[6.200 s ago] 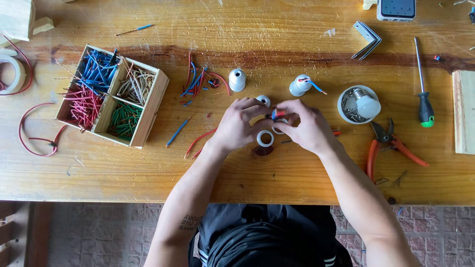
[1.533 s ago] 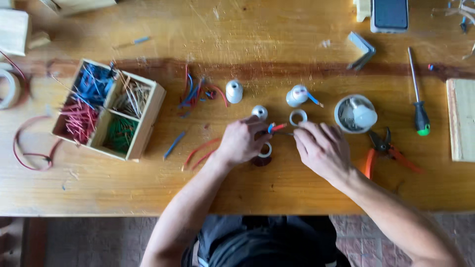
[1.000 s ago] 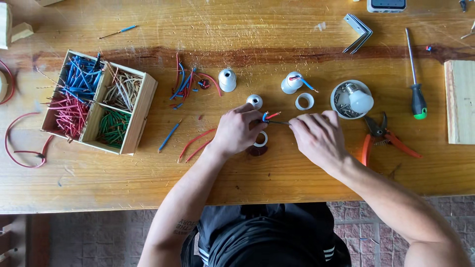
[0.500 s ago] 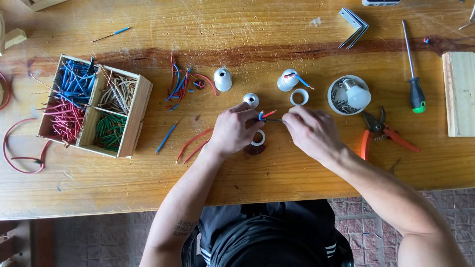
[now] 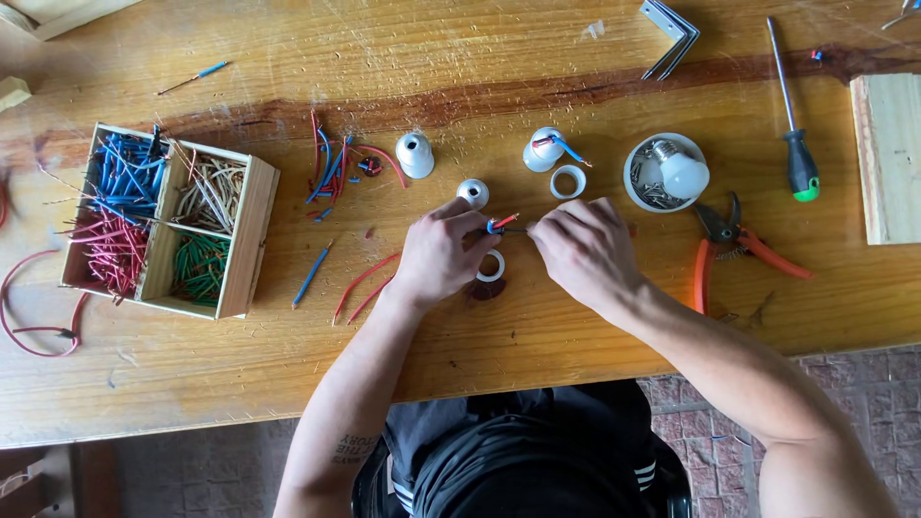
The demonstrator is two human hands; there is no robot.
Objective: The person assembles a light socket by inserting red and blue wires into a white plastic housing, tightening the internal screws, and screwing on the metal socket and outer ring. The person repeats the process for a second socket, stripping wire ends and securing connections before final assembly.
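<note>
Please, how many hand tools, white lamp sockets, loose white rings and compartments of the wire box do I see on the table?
Hand tools: 2, screwdriver and orange pliers
White lamp sockets: 3
Loose white rings: 2
Compartments of wire box: 4
Total: 11

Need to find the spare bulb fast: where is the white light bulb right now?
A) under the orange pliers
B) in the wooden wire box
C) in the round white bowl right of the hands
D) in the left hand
C: the white light bulb lies in the round white bowl, beside the orange pliers, clear of both hands.
</note>
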